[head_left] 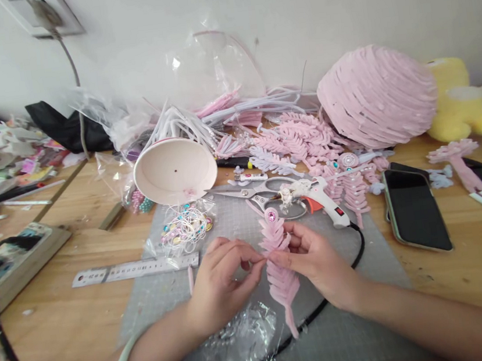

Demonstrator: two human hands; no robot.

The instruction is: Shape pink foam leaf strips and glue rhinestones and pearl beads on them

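1 pink feather-leaf (pixel 281 284), middle hidden by pinching left hand (pixel 218 280), right hand (pixel 316 262)

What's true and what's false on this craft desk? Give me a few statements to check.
1. The left hand and the right hand both pinch the pink feather piece above the grey mat. True.
2. The glue gun is in the right hand. False: it lies beyond the hands, near the scissors.
3. The phone lies screen up by the mat's right edge. True.
4. The ruler lies right of the phone. False: it lies at the mat's left edge.
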